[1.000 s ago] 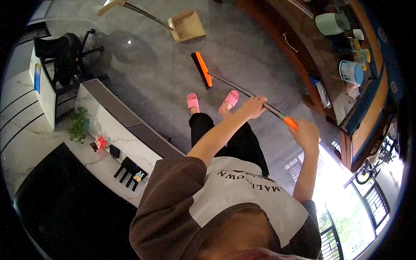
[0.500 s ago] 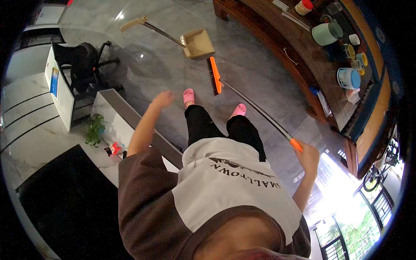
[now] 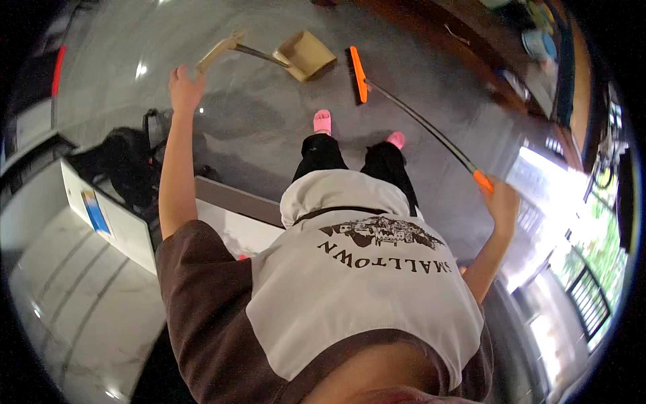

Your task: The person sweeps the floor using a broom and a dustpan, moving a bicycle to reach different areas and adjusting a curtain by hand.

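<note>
Head view shows beige dustpan [image 3: 307, 55], contents indistinct, handle near left hand [image 3: 186, 89].

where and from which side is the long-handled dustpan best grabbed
Probably by the beige grip of the dustpan, coming from the person's near left. It forms a slanted bar at the end of the metal pole, away from the pan, so fingers could wrap around it. The left hand is right by its near end; whether they touch is unclear.

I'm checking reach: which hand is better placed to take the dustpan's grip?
Left, probably: the left hand appears near the dustpan's grip and looks free, while the right hand holds the broom.
</note>
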Demonstrator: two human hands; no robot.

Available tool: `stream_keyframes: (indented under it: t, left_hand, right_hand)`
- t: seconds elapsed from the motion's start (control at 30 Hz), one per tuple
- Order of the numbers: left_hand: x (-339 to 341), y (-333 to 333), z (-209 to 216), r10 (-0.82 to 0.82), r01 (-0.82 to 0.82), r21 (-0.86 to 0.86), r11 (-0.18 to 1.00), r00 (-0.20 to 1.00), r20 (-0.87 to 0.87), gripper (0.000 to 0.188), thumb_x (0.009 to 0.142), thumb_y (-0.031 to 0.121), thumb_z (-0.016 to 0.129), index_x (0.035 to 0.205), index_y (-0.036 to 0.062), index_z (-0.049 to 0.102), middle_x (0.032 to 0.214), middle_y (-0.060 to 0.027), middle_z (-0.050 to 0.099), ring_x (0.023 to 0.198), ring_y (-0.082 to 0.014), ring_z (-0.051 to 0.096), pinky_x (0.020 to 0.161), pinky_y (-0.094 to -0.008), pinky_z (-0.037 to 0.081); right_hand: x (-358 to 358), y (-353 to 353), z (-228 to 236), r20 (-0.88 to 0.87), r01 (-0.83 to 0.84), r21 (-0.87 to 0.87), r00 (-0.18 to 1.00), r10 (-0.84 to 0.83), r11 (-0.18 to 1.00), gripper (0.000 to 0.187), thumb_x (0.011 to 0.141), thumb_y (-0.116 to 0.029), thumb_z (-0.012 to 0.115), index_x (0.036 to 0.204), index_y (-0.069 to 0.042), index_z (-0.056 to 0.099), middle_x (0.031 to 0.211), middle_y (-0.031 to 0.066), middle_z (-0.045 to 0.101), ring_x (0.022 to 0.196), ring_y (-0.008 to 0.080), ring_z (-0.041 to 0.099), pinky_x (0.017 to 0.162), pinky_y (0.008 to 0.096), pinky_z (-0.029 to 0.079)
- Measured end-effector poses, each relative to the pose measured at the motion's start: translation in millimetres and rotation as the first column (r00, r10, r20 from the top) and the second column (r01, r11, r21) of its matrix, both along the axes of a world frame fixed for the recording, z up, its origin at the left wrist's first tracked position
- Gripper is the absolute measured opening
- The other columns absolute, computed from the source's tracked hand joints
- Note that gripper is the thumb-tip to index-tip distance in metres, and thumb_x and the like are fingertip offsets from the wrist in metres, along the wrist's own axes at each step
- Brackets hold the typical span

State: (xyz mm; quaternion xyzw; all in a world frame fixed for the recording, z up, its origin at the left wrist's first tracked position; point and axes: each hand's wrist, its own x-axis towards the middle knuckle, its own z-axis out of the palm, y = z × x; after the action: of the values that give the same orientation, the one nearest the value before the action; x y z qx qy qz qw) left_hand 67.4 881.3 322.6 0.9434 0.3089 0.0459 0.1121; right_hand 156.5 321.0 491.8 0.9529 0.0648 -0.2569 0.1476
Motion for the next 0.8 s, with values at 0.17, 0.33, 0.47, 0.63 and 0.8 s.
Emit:
stream_keyframes:
  t: [0.17,0.33,0.47,0.63,0.8]
  left_hand:
    - [9.2,37.4,-31.6,-0.103,0.079,-0.201,0.976,0.988,-0.115,0.050,0.069,0.026,0.051,0.108,0.0003,0.035,0.109,-0.0213,0.037,0.100,-0.0344,0.037,0.082,-0.0382,0.033]
    - [29.3,44.3,-38.8,-0.118,0.022,-0.345,0.938,0.958,-0.261,0.049,0.070,0.025,0.051,0.108,-0.0011,0.035,0.098,-0.0205,0.047,0.092,-0.0308,0.046,0.077,-0.0355,0.036]
    - [48.8,52.0,-15.7,-0.213,0.173,-0.299,0.939,0.971,-0.106,0.046,0.070,0.028,0.051,0.103,-0.0023,0.042,0.092,-0.0175,0.051,0.083,-0.0271,0.050,0.072,-0.0331,0.038]
    - [87.6,57.6,-20.0,-0.335,0.285,-0.317,0.905,0.935,-0.116,0.043,0.072,0.033,0.047,0.099,-0.0008,0.047,0.091,-0.0151,0.052,0.080,-0.0262,0.051,0.069,-0.0336,0.038]
    - [78.9,35.2,-2.8,-0.448,0.413,-0.193,0.890,0.871,-0.201,0.042,0.075,0.034,0.043,0.102,0.0023,0.045,0.091,-0.0158,0.051,0.083,-0.0271,0.050,0.070,-0.0344,0.037]
  right_hand:
    - [-56.5,9.1,13.0,-0.004,0.173,-0.043,0.985,-0.173,0.984,0.023,0.069,-0.032,0.051,0.087,-0.018,0.057,0.072,0.0129,0.056,0.067,0.0290,0.054,0.057,0.0365,0.042]
    - [-103.8,15.8,36.0,0.022,0.387,-0.038,0.922,-0.386,0.921,0.027,0.070,-0.032,0.050,0.092,-0.017,0.055,0.078,0.0122,0.056,0.072,0.0281,0.054,0.063,0.0372,0.042]
    - [-145.2,20.7,52.8,0.131,0.337,-0.066,0.936,-0.327,0.939,0.029,0.072,-0.034,0.047,0.094,-0.017,0.054,0.079,0.0112,0.056,0.074,0.0266,0.054,0.064,0.0347,0.042]
    - [-189.1,36.2,43.9,0.214,0.470,-0.046,0.866,-0.451,0.881,0.029,0.072,-0.034,0.047,0.094,-0.017,0.054,0.081,0.0106,0.056,0.074,0.0256,0.054,0.064,0.0345,0.041]
    - [-229.6,50.2,25.4,0.254,0.518,-0.003,0.828,-0.501,0.855,0.030,0.072,-0.036,0.047,0.096,-0.020,0.053,0.082,0.0092,0.056,0.074,0.0246,0.054,0.063,0.0335,0.042]
